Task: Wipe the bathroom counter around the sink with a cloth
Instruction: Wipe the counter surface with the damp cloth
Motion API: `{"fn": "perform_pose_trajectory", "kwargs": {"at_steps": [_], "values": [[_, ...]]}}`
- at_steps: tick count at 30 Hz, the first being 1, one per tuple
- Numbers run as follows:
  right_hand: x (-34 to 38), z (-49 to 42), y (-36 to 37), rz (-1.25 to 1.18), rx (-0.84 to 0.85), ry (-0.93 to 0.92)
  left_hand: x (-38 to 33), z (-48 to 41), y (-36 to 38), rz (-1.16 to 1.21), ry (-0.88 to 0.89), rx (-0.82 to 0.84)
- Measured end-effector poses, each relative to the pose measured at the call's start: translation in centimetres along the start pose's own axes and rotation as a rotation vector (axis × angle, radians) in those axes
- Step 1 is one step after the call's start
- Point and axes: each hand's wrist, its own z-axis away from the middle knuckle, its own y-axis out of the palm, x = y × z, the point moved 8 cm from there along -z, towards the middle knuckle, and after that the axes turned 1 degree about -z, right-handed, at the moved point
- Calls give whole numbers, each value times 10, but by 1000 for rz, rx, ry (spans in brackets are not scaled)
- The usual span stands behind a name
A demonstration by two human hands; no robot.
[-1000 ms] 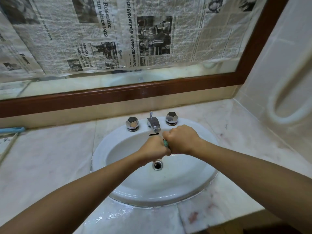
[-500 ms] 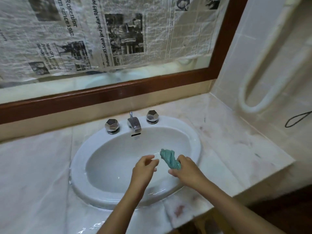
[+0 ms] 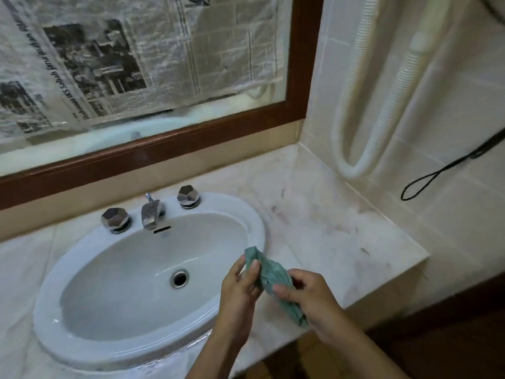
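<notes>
A twisted green cloth (image 3: 269,274) is held between both hands above the sink's right rim. My left hand (image 3: 240,285) pinches its upper end with thumb and fingers. My right hand (image 3: 308,295) grips its lower part, and the tail hangs below the palm. The white oval sink (image 3: 254,220) is set in a pale marble counter (image 3: 328,222). Dark smudges mark the counter to the right of the sink.
A chrome faucet (image 3: 150,212) stands between two faceted knobs (image 3: 114,218) (image 3: 188,196) at the sink's back. A wood-framed mirror (image 3: 300,64) covered with newspaper hangs behind. On the tiled right wall hang a white ribbed hose (image 3: 352,162) and a black cord (image 3: 426,179).
Both hands came back from under the faucet to the sink's right rim. The left hand, apart from the cloth half a second ago, now pinches its upper end. The view has shifted right.
</notes>
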Motion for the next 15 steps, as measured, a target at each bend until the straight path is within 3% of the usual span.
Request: {"fn": "perform_pose_trajectory", "kwargs": {"at_steps": [3, 7, 11, 15], "values": [[-17, -9, -22, -442, 106, 203, 12, -7, 33, 93, -27, 53], [-34, -18, -49, -644, 146, 325, 35, -18, 62, 78, -52, 50], [-37, -28, -77, -563, 246, 358, 47, -27, 78, -174, -35, -30], [-30, -45, -96, -205, 265, 227, 48, -41, 97, -453, 33, -79]]}}
